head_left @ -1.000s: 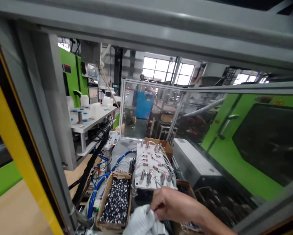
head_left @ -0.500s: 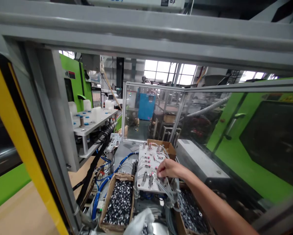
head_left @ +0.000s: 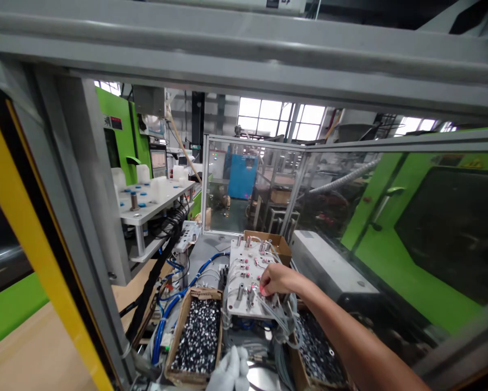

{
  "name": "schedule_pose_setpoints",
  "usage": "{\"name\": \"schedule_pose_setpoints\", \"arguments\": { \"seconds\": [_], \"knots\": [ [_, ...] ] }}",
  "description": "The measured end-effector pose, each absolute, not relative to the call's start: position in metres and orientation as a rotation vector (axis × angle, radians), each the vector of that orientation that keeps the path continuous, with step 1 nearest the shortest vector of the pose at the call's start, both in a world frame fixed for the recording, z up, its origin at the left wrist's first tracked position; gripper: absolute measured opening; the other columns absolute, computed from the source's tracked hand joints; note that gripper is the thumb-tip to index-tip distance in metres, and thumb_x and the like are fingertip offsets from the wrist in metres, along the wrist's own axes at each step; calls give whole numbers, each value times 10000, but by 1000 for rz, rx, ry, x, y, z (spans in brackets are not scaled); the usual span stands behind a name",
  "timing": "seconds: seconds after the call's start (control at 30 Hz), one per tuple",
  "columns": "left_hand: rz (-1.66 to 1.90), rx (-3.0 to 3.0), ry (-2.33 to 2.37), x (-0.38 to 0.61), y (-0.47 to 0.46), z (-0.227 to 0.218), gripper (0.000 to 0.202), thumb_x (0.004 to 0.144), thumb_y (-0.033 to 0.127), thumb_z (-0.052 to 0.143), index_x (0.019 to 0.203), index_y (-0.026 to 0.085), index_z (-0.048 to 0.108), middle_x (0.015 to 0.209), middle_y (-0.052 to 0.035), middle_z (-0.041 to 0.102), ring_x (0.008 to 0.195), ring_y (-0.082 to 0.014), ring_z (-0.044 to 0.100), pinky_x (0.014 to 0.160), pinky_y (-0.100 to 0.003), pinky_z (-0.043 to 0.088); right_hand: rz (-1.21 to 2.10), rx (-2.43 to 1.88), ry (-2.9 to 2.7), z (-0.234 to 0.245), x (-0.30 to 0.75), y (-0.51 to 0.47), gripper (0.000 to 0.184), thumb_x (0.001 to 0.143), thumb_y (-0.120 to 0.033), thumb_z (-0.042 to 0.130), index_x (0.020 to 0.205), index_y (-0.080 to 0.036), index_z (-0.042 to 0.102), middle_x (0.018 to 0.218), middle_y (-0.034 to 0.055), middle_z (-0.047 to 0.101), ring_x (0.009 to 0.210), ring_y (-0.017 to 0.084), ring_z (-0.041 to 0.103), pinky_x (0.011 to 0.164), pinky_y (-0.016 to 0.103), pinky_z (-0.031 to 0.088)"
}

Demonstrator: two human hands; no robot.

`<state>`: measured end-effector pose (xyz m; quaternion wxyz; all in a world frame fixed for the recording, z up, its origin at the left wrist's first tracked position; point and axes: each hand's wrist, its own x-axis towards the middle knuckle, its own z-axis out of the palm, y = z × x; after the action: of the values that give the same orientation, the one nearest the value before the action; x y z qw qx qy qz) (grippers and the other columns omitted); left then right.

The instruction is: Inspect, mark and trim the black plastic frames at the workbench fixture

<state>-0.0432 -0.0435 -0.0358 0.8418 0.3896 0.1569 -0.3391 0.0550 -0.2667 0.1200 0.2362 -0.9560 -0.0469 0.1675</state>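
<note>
My bare right hand (head_left: 277, 281) reaches forward over a white fixture plate (head_left: 248, 278) studded with small metal posts and thin clear tubes. Its fingertips are pinched together at the plate's right side; what they pinch is too small to make out. My left hand (head_left: 230, 370), in a white glove, sits low at the bottom edge with the fingers curled, above a shiny round metal surface (head_left: 258, 378). A cardboard box of small dark and silver parts (head_left: 197, 335) lies left of the plate, and another such box (head_left: 315, 355) lies under my right forearm.
Blue hoses and black cables (head_left: 174, 296) run left of the plate. A grey frame post (head_left: 85, 179) and a yellow-edged door (head_left: 27, 228) stand at the left. Clear guard panels (head_left: 260, 184) close the back, green machine housing (head_left: 415, 239) the right. A white table with blue caps (head_left: 152, 195) stands beyond.
My right hand left the gloved left hand, reached forward to the fixture plate, and has since shifted slightly nearer on it. The gloved hand sank lower in view.
</note>
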Motion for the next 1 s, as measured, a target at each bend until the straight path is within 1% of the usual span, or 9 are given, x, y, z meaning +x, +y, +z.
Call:
{"name": "schedule_pose_setpoints", "arguments": {
  "seconds": [0.1,0.23,0.33,0.47,0.6,0.7,0.83,0.9,1.0],
  "knots": [
    [-771,842,318,-42,-45,-26,338,883,314,602,1126,87,540,644,45,563,387,16,411,431,-108,281,382,-2683,-142,134,44,-261,112,691,-199,674,712,-140,767,587,2,631,630,133,549,576,220,340],
    [-871,937,56,-38,-43,-17,577,670,614,731,865,96,565,497,63,473,400,7,367,446,-123,212,135,-2668,-256,155,0,-241,246,860,-255,551,888,-162,778,854,45,714,791,157,595,705,237,381],
    [-877,979,-80,-34,-47,-12,667,637,757,643,798,113,573,452,62,425,403,-2,317,452,-144,190,235,-2510,-455,152,-38,-218,227,817,-250,645,1003,-248,774,947,12,720,831,146,608,716,221,390],
    [-816,1014,-31,-31,-58,-13,605,650,694,697,845,129,602,514,42,492,441,-22,357,465,-167,259,247,-2483,-348,128,-64,-199,120,753,-200,719,843,-239,787,861,11,667,808,137,585,675,219,369],
    [-917,923,84,-36,-67,-16,534,739,686,615,798,156,597,413,99,308,355,-15,189,402,-177,119,97,-2392,-345,120,-58,-211,135,863,-248,625,877,-225,757,879,14,684,839,145,607,743,230,407],
    [-865,874,152,-44,-69,-19,485,783,609,632,894,137,641,510,75,434,361,6,203,397,-161,137,41,-2333,-262,128,-33,-231,226,924,-343,529,909,-190,695,833,27,688,754,150,594,671,242,413],
    [-758,933,271,-50,-63,-30,336,794,385,716,1000,120,707,718,-19,637,462,-9,382,423,-133,254,228,-2244,-146,130,23,-258,212,818,-310,588,915,-138,666,763,49,692,656,146,580,594,233,414],
    [-713,950,284,-51,-58,-39,264,778,338,738,926,120,728,729,-42,656,546,-32,463,461,-115,309,328,-2253,-179,124,48,-266,228,781,-310,628,909,-130,683,723,40,695,609,128,553,574,224,391],
    [-610,972,192,-50,-51,-48,251,766,354,746,643,144,681,592,-15,576,583,-35,470,569,-89,394,489,-2258,-253,112,71,-270,250,770,-365,651,831,-130,713,674,29,691,551,105,516,539,215,358]
  ]
}}
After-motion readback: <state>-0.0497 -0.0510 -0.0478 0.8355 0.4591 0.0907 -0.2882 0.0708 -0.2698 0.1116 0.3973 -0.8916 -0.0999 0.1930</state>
